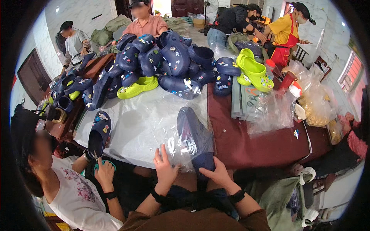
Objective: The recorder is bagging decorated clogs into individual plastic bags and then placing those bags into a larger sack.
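Note:
In front of me a navy clog (204,161) is gripped at its near end by my right hand (217,172). Beyond it, more navy foam footwear (189,125) shows through a clear plastic bag (179,148); whether this is one clog or two overlapping, I cannot tell. My left hand (165,168) is beside the bag's near edge, fingers stretched up and apart, thumb close to the film. It holds nothing that I can see.
A heap of navy clogs (175,57) with charms spans the table's far side, with lime green clogs (138,87) among them. At left, a co-worker holds a navy clog (99,133). Plastic bags (271,113) and a grey tray (239,102) lie right.

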`<state>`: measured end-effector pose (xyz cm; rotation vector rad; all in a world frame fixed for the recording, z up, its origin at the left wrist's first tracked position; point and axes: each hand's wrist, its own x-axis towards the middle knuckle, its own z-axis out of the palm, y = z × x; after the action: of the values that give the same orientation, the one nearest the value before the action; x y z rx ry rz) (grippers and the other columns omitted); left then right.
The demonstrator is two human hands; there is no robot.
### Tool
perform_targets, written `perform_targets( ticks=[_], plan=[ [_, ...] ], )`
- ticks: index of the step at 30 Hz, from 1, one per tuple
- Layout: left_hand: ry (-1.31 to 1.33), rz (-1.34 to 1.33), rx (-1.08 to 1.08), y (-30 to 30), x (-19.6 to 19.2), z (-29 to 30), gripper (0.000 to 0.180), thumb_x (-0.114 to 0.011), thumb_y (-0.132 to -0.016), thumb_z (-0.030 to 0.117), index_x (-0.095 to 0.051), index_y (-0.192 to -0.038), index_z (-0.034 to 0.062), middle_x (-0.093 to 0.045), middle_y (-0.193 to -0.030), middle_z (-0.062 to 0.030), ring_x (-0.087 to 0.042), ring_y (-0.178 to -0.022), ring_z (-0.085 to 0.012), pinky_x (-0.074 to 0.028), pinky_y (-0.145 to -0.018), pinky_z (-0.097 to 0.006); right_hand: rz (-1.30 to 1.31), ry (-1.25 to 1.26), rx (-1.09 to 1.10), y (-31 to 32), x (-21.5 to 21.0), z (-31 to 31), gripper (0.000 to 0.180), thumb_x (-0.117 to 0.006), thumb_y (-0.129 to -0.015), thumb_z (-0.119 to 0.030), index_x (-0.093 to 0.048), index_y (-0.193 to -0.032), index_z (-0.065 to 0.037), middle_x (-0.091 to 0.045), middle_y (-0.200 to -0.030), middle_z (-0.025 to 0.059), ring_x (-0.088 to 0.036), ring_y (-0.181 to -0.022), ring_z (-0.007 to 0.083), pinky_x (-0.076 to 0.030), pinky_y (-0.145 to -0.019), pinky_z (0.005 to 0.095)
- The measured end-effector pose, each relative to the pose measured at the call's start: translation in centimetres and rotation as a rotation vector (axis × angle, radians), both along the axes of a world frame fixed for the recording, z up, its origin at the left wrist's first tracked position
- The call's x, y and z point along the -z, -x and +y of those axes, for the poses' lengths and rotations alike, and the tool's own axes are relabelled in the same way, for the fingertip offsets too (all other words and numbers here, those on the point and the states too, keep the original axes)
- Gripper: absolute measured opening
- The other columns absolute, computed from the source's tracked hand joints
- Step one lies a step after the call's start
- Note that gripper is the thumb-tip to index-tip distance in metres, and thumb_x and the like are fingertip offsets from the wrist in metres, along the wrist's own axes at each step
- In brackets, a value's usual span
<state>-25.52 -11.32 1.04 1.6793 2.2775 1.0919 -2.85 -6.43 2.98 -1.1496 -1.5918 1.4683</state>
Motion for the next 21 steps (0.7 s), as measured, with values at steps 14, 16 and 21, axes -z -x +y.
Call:
perform_targets(
  ticks=[14, 16, 21],
  plan=[
    [-0.100, -0.467, 0.457, 1.1, -3.3, -0.2, 0.059, -0.059, -0.086, -0.007, -0.051, -0.142, 0.0081, -0.064, -0.096, -0.0105, -0.063, -0.084, -0.0201, -0.051, -0.078, -0.032, 0.059, -0.265, 0.322, 4.4, 0.3, 3.0, 0.042, -0.078, -0.080, -0.022, -0.061, -0.110, 0.003, -0.067, -0.096, 0.0102, -0.062, -0.086, 0.0180, -0.051, -0.078, 0.0348],
    [-0.032, -0.545, 0.365, 2.4, -3.0, -0.5, 0.056, -0.055, -0.086, -0.007, -0.054, -0.140, 0.0099, -0.060, -0.090, -0.0072, -0.059, -0.081, -0.0154, -0.049, -0.073, -0.029, 0.181, -0.203, 0.372, 3.6, -0.5, 3.2, 0.039, -0.077, -0.081, -0.020, -0.061, -0.109, 0.002, -0.066, -0.095, 0.0097, -0.061, -0.086, 0.0180, -0.051, -0.079, 0.0349],
    [-0.056, -0.504, 0.194, 3.4, -0.7, 0.3, 0.047, -0.058, -0.087, -0.004, -0.059, -0.133, 0.0079, -0.056, -0.083, -0.0056, -0.056, -0.077, -0.0146, -0.047, -0.071, -0.028, 0.096, -0.245, 0.401, 2.1, -1.0, 2.2, 0.035, -0.076, -0.082, -0.016, -0.062, -0.109, 0.002, -0.066, -0.094, 0.0086, -0.060, -0.085, 0.0164, -0.050, -0.079, 0.0331]
  ],
)
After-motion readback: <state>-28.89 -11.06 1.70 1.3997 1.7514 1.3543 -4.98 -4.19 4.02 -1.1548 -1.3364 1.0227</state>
